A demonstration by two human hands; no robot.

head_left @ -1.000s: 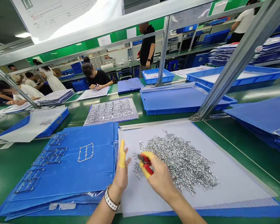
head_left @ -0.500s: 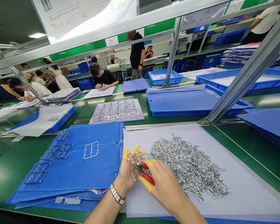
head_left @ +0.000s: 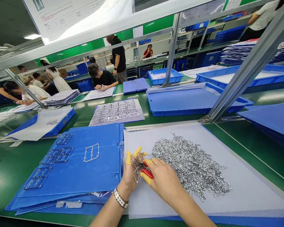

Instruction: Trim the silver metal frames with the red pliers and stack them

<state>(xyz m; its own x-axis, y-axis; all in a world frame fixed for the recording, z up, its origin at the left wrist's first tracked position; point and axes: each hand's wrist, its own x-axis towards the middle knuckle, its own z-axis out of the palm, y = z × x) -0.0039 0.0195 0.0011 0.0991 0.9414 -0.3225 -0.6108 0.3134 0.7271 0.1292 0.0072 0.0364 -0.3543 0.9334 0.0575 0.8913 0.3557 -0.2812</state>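
My left hand [head_left: 128,175], with yellow finger covers, holds a small metal wire frame [head_left: 136,173] upright in its fingers. Closed around red-handled pliers [head_left: 147,173], my right hand [head_left: 162,179] has the tool's jaws against the frame. A heap of small silvery metal pieces [head_left: 186,164] lies on a white sheet [head_left: 246,192] to the right. On the blue board [head_left: 90,176] at the left lie one light wire frame [head_left: 91,152] and several darker frames [head_left: 38,177].
Behind are a board covered with frames [head_left: 115,112], a large blue tray [head_left: 180,102] and a smaller tray with paper [head_left: 63,121]. A slanted metal post [head_left: 246,69] stands at right. A person in black [head_left: 104,78] sits across the bench; others are farther back.
The pliers and the wire frame have tilted slightly between my hands. A standing person in the background has moved left. The whole view has shifted a little.
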